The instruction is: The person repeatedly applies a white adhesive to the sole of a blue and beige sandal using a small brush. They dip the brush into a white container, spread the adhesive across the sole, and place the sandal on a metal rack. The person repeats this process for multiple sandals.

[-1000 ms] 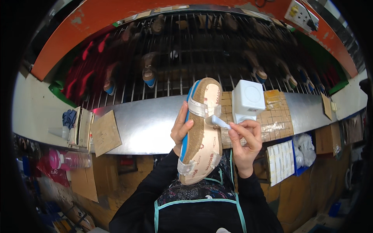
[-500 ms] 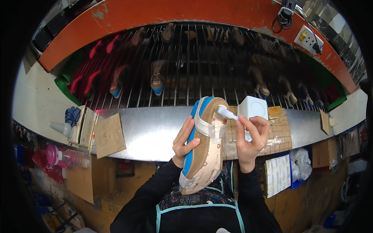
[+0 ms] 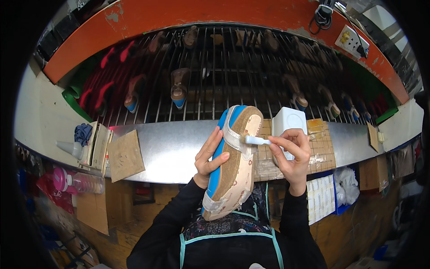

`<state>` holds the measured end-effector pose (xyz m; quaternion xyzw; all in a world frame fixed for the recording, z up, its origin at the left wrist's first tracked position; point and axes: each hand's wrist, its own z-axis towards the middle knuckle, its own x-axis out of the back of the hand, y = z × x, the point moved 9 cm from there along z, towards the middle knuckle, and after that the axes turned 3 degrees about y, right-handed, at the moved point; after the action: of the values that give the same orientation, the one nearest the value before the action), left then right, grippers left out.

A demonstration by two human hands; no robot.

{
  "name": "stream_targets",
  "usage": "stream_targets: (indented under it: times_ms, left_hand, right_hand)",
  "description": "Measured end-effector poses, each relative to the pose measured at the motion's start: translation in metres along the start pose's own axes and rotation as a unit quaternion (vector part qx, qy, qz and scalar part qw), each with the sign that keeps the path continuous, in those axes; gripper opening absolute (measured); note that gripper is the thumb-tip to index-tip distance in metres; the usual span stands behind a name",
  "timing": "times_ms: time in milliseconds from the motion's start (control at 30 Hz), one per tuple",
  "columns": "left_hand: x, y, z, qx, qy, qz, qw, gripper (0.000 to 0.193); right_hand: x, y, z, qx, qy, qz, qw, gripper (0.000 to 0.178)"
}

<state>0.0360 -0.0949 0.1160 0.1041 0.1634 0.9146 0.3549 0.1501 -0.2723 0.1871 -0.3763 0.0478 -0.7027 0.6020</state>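
Navy rag [image 3: 83, 134] at the left, square of brown cardboard [image 3: 126, 157] next along the metal bench [image 3: 172, 152]. Left hand [image 3: 209, 157] grasps a sandal [image 3: 232, 166] by its blue side, underside up, held over the bench's near edge. Rough brown rim, pale printed sole; silvery straps [image 3: 232, 138] folded over it at the upper and lower ends. Small pale brush [image 3: 255, 140] has moved from the sole's far end to the upper strap's folded edge; working spot, I judge, is now that overlap. Right hand [image 3: 291, 154] pinches the brush handle; white container [image 3: 289, 121] just beyond.
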Motion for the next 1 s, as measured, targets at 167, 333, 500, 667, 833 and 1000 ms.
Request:
stream_targets:
  times_ms: [167, 333, 500, 667, 833, 1000]
  left_hand:
    - [-0.003, -0.002, 0.0, 0.017, 0.008, -0.016, 1.0, 0.045]
    - [-0.009, -0.015, -0.007, 0.053, -0.018, -0.047, 0.997, 0.048]
    - [-0.025, -0.056, -0.031, 0.279, -0.049, -0.112, 0.953, 0.068]
    - [-0.022, -0.043, -0.005, 0.161, -0.004, -0.124, 0.979, 0.054]
    - [-0.01, -0.006, 0.015, -0.007, 0.048, -0.033, 0.998, 0.05]
    - [-0.009, 0.008, 0.013, -0.027, 0.034, -0.003, 0.999, 0.049]
  right_hand:
    - [0.003, -0.002, -0.007, 0.012, 0.014, 0.014, 1.0, 0.022]
    - [0.007, -0.002, -0.009, 0.009, 0.007, 0.076, 0.997, 0.021]
    - [0.019, 0.011, -0.004, -0.021, 0.099, 0.042, 0.994, 0.019]
    - [0.009, 0.009, -0.027, -0.079, 0.032, 0.134, 0.987, 0.018]
    - [0.003, 0.006, -0.046, -0.137, 0.001, 0.202, 0.97, 0.017]
    - [0.012, -0.003, -0.041, -0.092, 0.054, 0.086, 0.991, 0.02]
